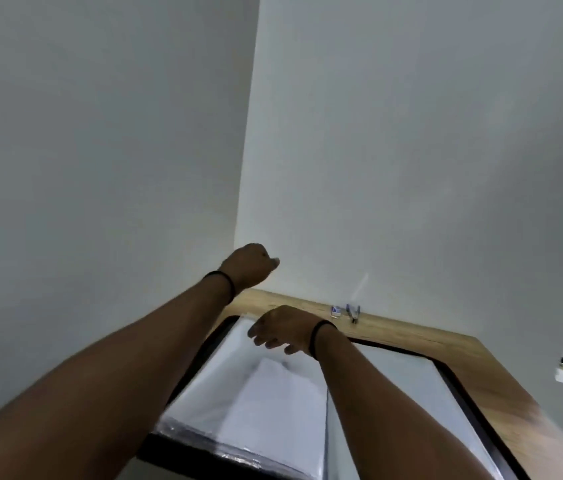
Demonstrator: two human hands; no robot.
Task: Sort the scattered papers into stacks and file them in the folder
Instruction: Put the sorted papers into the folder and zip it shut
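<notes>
Open folder (307, 410) with clear sleeves on wooden desk (501, 375); no legible writing. Left hand (250, 263) fisted, raised, empty. Right hand (283, 330) loose above folder, apart.

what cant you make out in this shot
Head view only:
- Left hand: fingers curled away behind its back; any grip unclear.
- Folder: near end cut off by the bottom edge, middle hidden by forearms.
- Small items by the wall: too small, blurred.
</notes>
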